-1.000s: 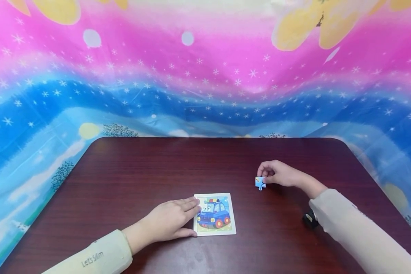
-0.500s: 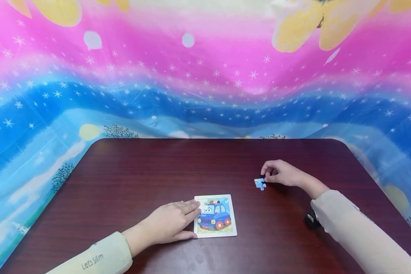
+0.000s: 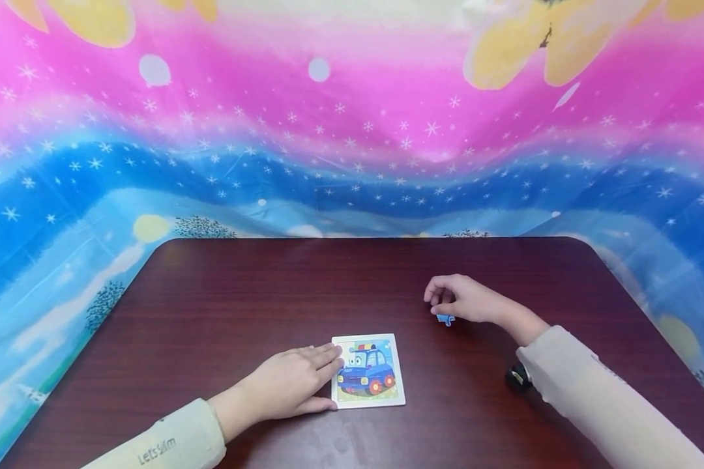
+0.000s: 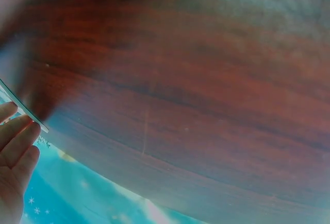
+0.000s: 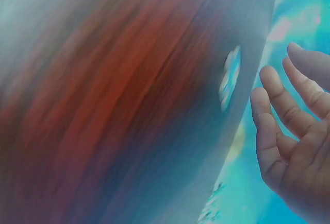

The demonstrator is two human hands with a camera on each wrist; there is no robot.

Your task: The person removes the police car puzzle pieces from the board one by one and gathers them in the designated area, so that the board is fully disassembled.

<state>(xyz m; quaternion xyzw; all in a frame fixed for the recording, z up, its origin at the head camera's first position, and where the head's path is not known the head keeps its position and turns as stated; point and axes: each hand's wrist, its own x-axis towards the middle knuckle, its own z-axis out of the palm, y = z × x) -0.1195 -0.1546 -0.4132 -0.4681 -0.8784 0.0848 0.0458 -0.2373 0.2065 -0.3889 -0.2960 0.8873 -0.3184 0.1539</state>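
Note:
A square tray puzzle (image 3: 368, 371) with a pale frame and a blue cartoon car picture lies on the table. My left hand (image 3: 287, 381) rests at its left edge, fingertips over the frame and thumb by the near corner. In the left wrist view, these straight fingers (image 4: 19, 140) touch the thin frame edge (image 4: 32, 116). A loose light-blue puzzle piece (image 3: 446, 320) lies right of the tray, mostly hidden under my right hand (image 3: 466, 299). The right wrist view shows that hand with loosely bent fingers (image 5: 281, 98), apart from the piece (image 5: 230, 79).
The dark reddish wooden table (image 3: 258, 286) has rounded far corners. A pink and blue patterned cloth (image 3: 352, 143) hangs behind it and along both sides. Something small and black (image 3: 517, 378) sits under the right sleeve at the wrist.
My right hand lets go of the puzzle piece, drawing back slightly, then moves left over it and covers most of it. My left hand and the tray puzzle stay in place.

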